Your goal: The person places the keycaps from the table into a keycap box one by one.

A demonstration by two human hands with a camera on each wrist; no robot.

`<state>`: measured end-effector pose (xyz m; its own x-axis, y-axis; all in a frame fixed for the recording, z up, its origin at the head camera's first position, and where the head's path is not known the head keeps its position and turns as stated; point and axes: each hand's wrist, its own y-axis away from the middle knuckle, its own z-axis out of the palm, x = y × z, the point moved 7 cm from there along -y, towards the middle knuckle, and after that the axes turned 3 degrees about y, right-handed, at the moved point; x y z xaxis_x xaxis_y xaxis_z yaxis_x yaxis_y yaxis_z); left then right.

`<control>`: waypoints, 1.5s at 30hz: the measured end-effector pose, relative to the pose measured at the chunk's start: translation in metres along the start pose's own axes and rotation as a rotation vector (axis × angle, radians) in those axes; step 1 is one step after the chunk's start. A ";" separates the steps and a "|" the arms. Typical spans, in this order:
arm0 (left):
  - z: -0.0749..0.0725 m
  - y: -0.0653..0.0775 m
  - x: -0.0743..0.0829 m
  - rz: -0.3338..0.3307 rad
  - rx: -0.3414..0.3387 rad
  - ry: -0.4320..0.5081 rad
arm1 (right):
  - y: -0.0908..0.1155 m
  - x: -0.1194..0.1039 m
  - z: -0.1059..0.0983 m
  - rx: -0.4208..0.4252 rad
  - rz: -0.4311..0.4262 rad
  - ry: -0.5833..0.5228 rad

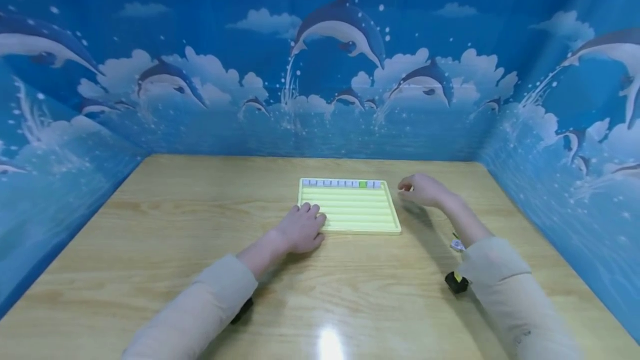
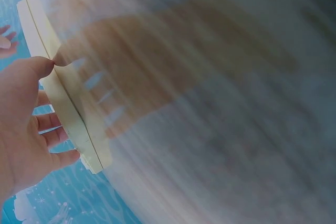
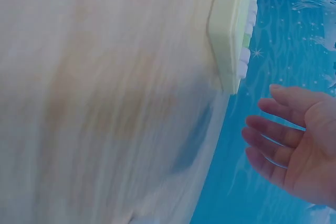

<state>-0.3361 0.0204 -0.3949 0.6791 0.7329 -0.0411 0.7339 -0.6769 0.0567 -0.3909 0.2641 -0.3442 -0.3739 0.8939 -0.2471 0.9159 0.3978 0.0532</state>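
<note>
A pale yellow-green tray with several ridged rows lies on the table. Along its far row stand small white tiles, with one green tile among them toward the right. My left hand holds the tray's near left corner; in the left wrist view the thumb presses the front wall while the fingers reach over the rim. Just right of the tray, my right hand hovers above the table. Its fingers are loosely bent, and nothing shows in the palm.
A small white tile lies on the wooden table beside the right forearm, partly hidden by it. A black wrist device shows beside the right sleeve. Blue dolphin-print curtains enclose the table at the back and sides.
</note>
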 end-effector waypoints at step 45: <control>-0.004 0.005 0.002 0.016 0.023 -0.019 | 0.075 0.051 0.018 -0.216 0.257 -0.078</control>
<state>-0.3313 0.0189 -0.3906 0.6911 0.7204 -0.0590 0.7226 -0.6904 0.0345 -0.3385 0.3355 -0.3703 -0.1148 0.9555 -0.2716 0.9235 0.2034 0.3254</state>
